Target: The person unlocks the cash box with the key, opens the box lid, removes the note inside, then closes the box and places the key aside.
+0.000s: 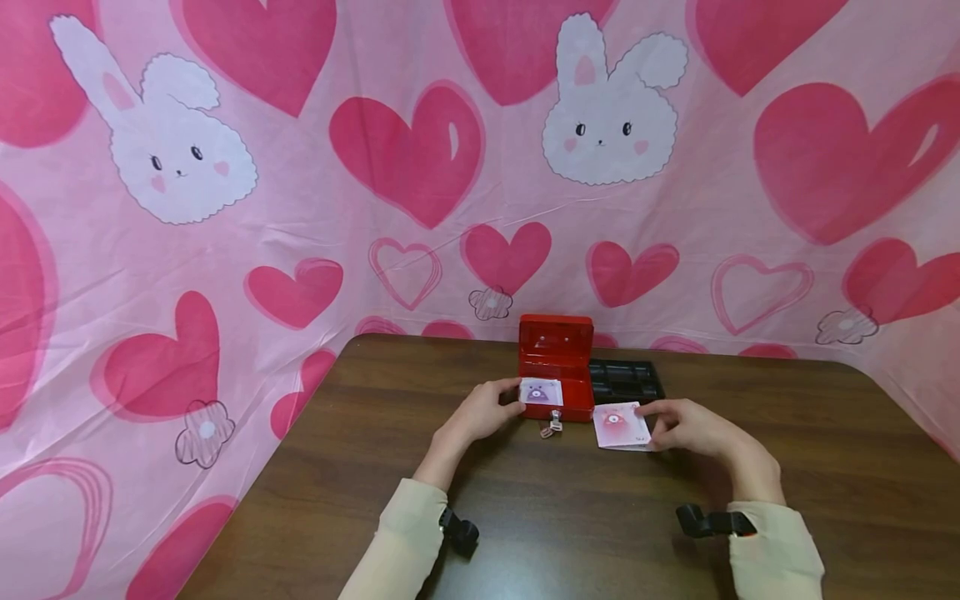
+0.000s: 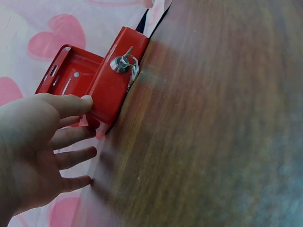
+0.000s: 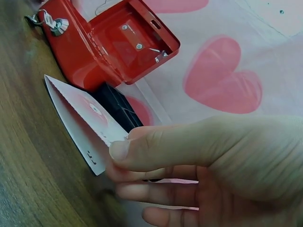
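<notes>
My left hand (image 1: 480, 412) is at the left side of an open red metal cash box (image 1: 577, 402), its thumb touching the front corner and its other fingers fairly straight beside it. A card with a purple one-eyed creature (image 1: 542, 392) lies in the box, near those fingertips. Keys (image 2: 131, 64) hang from the lock on the box front. My right hand (image 1: 693, 429) pinches the edge of a card with a pink one-eyed creature (image 3: 90, 106), right of the box. Under that tilted card, a pale card with small dark marks (image 3: 85, 146) lies at the tabletop.
A black compartment tray (image 1: 624, 379) stands right of the box, close behind the pink card. The brown wooden table (image 1: 555, 525) ends at a pink cloth backdrop (image 1: 517, 192) with hearts and rabbits. Each wrist wears a black camera band.
</notes>
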`<state>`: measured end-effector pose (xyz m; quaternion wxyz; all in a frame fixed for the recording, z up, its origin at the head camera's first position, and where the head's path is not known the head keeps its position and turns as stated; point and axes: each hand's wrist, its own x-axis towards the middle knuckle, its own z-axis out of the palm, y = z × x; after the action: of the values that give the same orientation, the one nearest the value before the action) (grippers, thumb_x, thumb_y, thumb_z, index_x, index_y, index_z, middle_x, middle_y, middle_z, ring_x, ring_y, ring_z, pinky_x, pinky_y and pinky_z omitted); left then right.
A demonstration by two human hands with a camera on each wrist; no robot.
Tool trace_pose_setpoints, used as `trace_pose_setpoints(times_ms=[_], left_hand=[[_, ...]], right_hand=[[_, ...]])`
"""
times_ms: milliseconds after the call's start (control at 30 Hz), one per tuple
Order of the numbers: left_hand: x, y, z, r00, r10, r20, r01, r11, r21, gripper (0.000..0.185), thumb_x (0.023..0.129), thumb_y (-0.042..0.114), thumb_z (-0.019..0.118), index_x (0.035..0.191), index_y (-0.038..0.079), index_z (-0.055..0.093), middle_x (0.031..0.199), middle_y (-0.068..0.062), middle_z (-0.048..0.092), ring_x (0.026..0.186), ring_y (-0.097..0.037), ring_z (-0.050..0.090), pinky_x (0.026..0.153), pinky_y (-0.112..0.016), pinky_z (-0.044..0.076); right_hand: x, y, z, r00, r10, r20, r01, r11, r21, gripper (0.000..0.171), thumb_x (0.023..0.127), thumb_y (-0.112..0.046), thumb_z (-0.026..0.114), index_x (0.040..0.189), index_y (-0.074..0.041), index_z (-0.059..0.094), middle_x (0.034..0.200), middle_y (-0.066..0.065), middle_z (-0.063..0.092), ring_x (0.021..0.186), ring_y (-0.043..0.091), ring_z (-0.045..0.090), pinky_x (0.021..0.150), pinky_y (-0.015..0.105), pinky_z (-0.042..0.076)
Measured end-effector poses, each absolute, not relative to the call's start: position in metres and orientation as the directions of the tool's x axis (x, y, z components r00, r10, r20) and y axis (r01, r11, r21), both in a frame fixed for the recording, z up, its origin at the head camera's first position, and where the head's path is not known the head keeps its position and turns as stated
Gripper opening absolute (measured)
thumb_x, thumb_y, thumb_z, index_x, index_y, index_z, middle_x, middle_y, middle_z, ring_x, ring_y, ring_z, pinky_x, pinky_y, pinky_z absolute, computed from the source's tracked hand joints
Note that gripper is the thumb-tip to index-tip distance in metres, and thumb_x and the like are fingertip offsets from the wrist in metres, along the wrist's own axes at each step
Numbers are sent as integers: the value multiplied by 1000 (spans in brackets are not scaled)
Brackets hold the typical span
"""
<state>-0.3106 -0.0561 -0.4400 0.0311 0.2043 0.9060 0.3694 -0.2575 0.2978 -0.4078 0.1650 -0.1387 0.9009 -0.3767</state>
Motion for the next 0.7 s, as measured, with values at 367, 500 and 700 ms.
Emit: trace_pose_setpoints(times_ms=[367,500,700], left_hand=[[-310,-57,-440,-913,396,93,348,641,684,53,95,31,65,144,12,54,142,-8,59,129,-25,56,109,-47,44],[-309,-57,-440,-910,403,99,356,634,687,55,95,30,66,145,11,52,143,-8,57,132,-26,55,110,-48,43],[-307,-57,-438,-912,398,104,356,637,684,54,95,30,65,145,12,53,143,-8,58,131,-26,55,110,-48,43]], right_hand=[[-254,290,-398,-937,-319,-145,-149,738,-659,55,87,-20,71,138,-4,55,84,7,62,79,20,53,70,32,45],[-252,287,-393,-955,-265,-134,-130,780,-613,54,87,-22,72,134,-2,58,84,6,63,76,19,54,67,32,46],[-256,275,-390,-966,-258,-24,-200,799,-568,45,88,-22,70,127,-1,63,85,4,66,76,17,55,68,31,48]])
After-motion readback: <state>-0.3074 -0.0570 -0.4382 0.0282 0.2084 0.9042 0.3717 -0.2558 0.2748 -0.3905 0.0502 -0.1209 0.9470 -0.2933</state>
